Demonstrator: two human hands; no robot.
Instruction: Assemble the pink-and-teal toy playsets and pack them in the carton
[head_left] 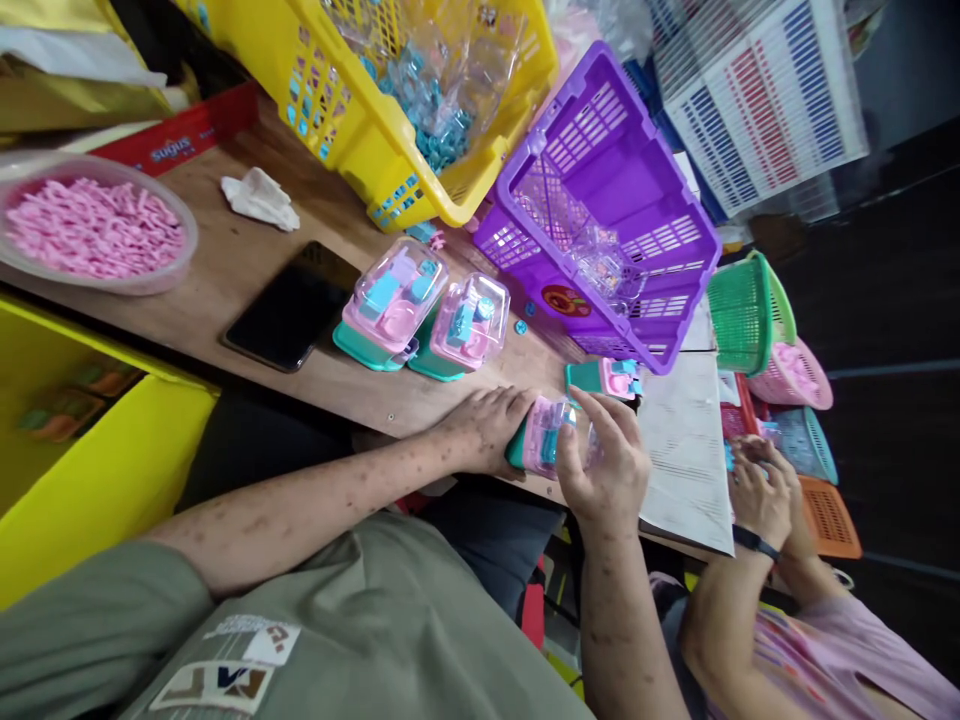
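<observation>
1. Wooden tabletop (214,250) slanting across the view, and right at its near edge sits the small toy box (535,440), between two bare hands.
2. Left hand (491,425) first: it's curled round the green base end, gripping it. Right hand (611,455) opposite, thumb and fingers pinched on the clear cover (562,410).
3. Looks like a fitting job, so the craft would be a firm brace from the left, even pressure from the right, edges squared up all round, nothing squeezed hard enough to crack thin plastic.
4. Now the lie of it: tipped on its side, base towards the left hand, covered face towards the right. That base-to-cover line runs left to right, roughly along the table edge; fingers hide too much to say which side is longest.
5. Just beyond, another box (592,377), no cover visible, its base also facing left.
6. Over to the left, two covered boxes (394,290) stand upright side by side, next to a phone (292,305).
7. Further back, a yellow basket (360,140) and a purple basket (652,190); far right, a co-worker's hands (765,490) are together.
</observation>
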